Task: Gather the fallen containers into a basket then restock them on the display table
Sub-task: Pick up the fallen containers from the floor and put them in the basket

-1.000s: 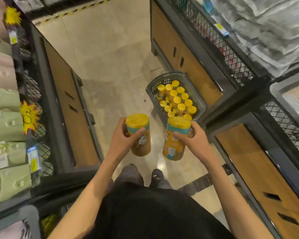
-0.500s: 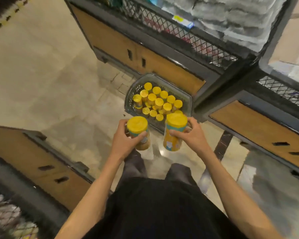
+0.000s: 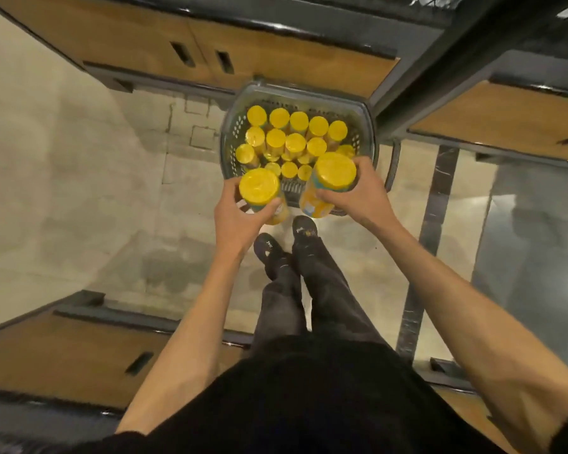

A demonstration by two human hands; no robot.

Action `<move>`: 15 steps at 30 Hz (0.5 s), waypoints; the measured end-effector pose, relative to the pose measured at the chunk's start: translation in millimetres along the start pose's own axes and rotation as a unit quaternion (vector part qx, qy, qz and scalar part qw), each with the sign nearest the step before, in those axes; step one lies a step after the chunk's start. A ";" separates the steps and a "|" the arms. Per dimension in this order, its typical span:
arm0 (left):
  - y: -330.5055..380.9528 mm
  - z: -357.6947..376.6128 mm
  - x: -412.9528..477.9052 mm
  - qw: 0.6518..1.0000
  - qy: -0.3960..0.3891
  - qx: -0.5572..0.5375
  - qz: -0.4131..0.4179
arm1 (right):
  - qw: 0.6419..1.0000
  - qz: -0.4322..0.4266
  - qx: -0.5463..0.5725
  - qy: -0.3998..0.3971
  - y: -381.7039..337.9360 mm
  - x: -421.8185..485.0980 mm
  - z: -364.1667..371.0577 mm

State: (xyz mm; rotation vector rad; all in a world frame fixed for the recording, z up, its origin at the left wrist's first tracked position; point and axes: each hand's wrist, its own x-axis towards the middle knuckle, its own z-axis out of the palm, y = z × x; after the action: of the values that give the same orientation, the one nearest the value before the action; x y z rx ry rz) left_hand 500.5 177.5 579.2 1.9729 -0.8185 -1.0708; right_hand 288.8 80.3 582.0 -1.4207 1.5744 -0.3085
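Aisle floor (image 3: 79, 178): pale stone tile, with broad open room to the left of the basket. The passage is edged on the far side by a wood-fronted display cabinet (image 3: 276, 50) with a dark frame and two slot pulls. A second cabinet (image 3: 505, 116) stands at far right, and a third cabinet (image 3: 63, 355) sits at near left. A dark post runs diagonally between the two far cabinets. A strip of floor runs between the near and far cabinets, and the person's two dark shoes (image 3: 305, 229) stand in it just short of the basket.

Basket (image 3: 233, 132): grey, perforated walls, standing on the floor just beside the foot of the far cabinet. Its handle (image 3: 395, 165) is folded down on the right side.

Stored containers (image 3: 286, 139): more than a dozen, upright, yellow lids facing up, packed in rows and touching one another. They fill most of the basket, and a little bare room is left at the near wall.

Left container (image 3: 259, 186): yellow lid, orange body, upright. The left hand (image 3: 240, 217) grasps it from the side with fingers and thumb curled round the body just under the lid. It is held above the near left rim of the basket.

Right container (image 3: 335, 172): same type, tilted slightly. The right hand (image 3: 358, 194) grasps it with fingers wrapped round the upper body. It is held above the near right part of the basket, near the left container but apart from it.
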 end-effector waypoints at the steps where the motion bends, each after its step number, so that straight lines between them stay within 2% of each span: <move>1: -9.1 4.0 14.0 1.000 -0.005 0.009 0.000 | 1.000 -0.001 -0.010 0.006 4.0 10.4 7.9; 7: -73.7 32.1 89.9 0.994 -0.002 0.109 0.022 | 0.999 -0.022 -0.029 0.029 53.5 77.1 64.2; 15: -144.8 75.0 180.9 0.989 -0.014 0.131 0.069 | 0.996 -0.025 -0.072 0.051 126.4 162.8 131.4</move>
State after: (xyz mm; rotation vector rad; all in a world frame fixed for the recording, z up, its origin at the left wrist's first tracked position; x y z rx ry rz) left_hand 542.7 87.5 356.9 2.0829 -1.1420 -0.9519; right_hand 331.9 26.9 347.4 -1.5783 1.6739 -0.3063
